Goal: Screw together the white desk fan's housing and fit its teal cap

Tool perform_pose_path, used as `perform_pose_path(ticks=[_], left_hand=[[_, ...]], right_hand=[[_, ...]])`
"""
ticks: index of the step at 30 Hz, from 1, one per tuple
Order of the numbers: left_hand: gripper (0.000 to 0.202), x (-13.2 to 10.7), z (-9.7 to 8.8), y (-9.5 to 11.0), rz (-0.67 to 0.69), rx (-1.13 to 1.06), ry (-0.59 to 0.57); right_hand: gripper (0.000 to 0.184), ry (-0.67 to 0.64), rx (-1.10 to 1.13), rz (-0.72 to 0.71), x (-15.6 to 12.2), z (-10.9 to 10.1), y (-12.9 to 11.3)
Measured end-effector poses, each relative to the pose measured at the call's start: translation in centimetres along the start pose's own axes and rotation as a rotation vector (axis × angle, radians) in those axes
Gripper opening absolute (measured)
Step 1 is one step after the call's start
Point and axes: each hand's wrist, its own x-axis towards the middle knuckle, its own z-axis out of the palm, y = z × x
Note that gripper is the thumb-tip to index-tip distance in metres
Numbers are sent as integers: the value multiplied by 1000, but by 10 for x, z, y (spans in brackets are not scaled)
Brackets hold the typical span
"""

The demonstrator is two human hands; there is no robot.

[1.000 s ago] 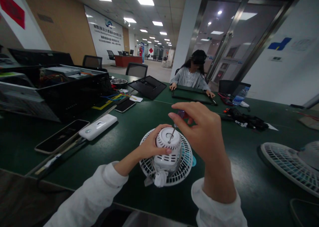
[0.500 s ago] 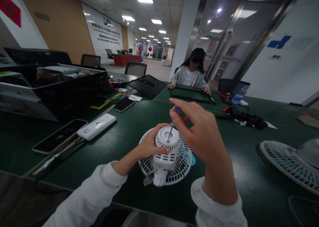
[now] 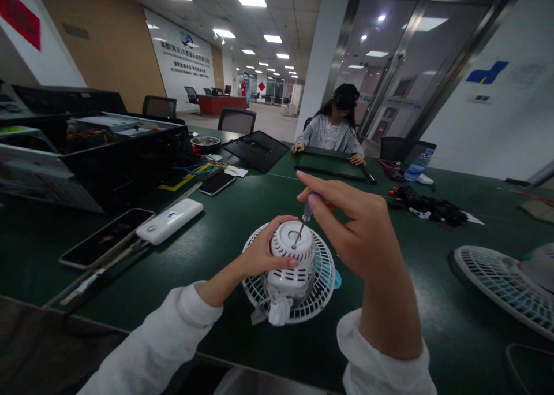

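A white electric fan (image 3: 289, 279) lies face down on the dark green table, its motor housing pointing up and its round grille underneath. My left hand (image 3: 264, 252) is wrapped around the left side of the housing, thumb across the front. In my right hand (image 3: 352, 219) is a screwdriver (image 3: 307, 213) with a translucent purplish handle, pinched between thumb and fingers. It leans to the right, and its tip meets the top of the housing near the rim. Any screw under the tip is too small to make out. A bundled white cord (image 3: 280, 310) hangs at the housing's near side.
To the left lie a phone (image 3: 106, 239), a white power bank (image 3: 169, 220) and an open computer case (image 3: 125, 164). Another fan (image 3: 497, 279) is at right. Across the table a person holds a black frame (image 3: 333, 174). Black cables (image 3: 433, 205) lie far right.
My right hand has shifted slightly right and down, and its fingers have moved on the handle, so more of it shows. My left hand keeps its hold on the fan.
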Motion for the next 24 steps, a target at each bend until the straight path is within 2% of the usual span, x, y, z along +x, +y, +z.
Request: perform_pose_path(ticks=[4,6,11,17,22,24], left_hand=[[72,0,0,-1,11,17,10],[73,0,0,-1,4,27,16],[72,0,0,-1,-8,8,2],[71,1,0,-1,18,14,13],[73,1,1,-1,12,7,3],[73,1,0,-1,9,7,-2]], right_hand=[[18,94,-192,19,1,6,0],[20,86,-218,36,1,8,0],[32,-23,-64,-3,1,3,-4],[19,55,-195,24,1,6,-3],[33,-64,-64,46,0,2,-4],[34,-68,-44,35,0,1,-4]])
